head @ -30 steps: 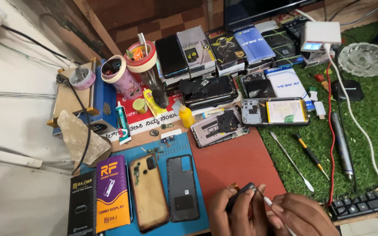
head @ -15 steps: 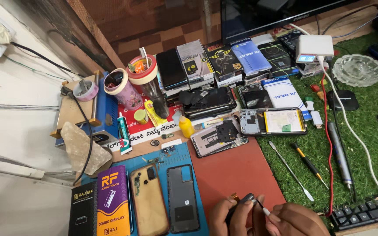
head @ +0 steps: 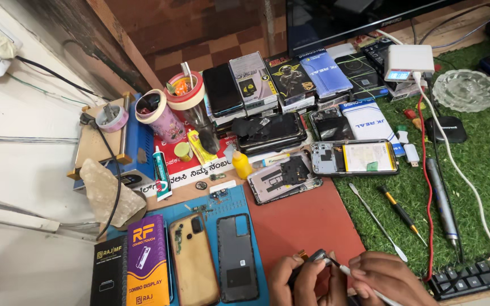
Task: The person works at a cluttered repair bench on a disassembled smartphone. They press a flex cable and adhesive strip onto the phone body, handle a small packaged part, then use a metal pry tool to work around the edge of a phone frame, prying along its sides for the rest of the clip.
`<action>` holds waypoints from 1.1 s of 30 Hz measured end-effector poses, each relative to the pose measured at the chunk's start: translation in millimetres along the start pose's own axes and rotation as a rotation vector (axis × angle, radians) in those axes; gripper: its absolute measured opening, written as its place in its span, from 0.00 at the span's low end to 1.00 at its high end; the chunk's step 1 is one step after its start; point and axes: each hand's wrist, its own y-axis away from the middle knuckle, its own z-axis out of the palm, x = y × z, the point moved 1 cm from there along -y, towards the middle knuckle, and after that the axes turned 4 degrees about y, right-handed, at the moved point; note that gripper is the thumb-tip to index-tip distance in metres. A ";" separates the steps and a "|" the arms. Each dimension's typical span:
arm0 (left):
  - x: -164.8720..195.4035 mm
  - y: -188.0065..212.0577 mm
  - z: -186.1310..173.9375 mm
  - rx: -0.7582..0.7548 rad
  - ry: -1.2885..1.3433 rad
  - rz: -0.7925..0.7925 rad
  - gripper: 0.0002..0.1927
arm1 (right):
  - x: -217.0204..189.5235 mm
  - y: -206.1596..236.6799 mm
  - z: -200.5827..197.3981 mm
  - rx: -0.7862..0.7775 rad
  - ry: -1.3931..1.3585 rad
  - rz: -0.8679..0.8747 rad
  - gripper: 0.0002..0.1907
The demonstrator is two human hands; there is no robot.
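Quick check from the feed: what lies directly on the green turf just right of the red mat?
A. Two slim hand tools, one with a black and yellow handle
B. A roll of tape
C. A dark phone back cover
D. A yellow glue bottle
A: on the green turf beside the red mat lie a slim metal tool and a black and yellow screwdriver.

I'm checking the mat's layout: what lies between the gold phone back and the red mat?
A dark phone back cover lies between the gold phone back and the red mat, on the blue mat, seen in the head view.
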 end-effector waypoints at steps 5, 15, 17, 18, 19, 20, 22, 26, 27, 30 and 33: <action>3.8 -5.0 -1.6 0.006 0.042 0.005 0.22 | 6.6 3.2 -2.9 0.000 -0.034 -0.015 0.11; 7.1 -8.9 4.2 0.124 0.001 0.090 0.21 | 36.9 50.3 -5.1 -0.128 0.164 -0.171 0.11; 7.7 -4.6 3.2 0.097 0.009 0.062 0.22 | 38.5 62.3 -3.9 -0.124 0.212 0.141 0.10; 7.1 -2.6 1.9 0.075 -0.014 0.061 0.22 | 38.7 68.4 -2.9 -0.125 0.234 0.296 0.10; 6.9 -0.5 1.3 0.054 -0.036 0.060 0.23 | 39.5 71.9 -2.6 -0.098 0.199 0.227 0.12; 6.3 1.4 0.8 0.034 -0.059 0.058 0.23 | 40.0 75.8 -1.9 -0.072 0.164 0.159 0.13; 5.1 4.5 3.0 0.062 -0.061 0.054 0.23 | 44.3 83.7 -0.8 -0.032 0.097 0.102 0.16; 0.6 8.2 4.2 0.047 -0.072 0.071 0.24 | 62.0 101.9 -3.1 -0.005 0.045 0.175 0.18; -0.8 7.4 4.7 0.045 -0.048 0.085 0.24 | 67.8 105.2 -5.5 -0.006 0.050 0.201 0.17; -1.8 1.6 3.3 0.033 0.009 0.115 0.23 | 82.0 106.0 -12.5 -0.265 0.076 0.123 0.12; 8.5 -6.5 -1.9 0.004 0.081 0.055 0.21 | 83.9 86.4 -26.1 -0.110 -0.227 -0.035 0.21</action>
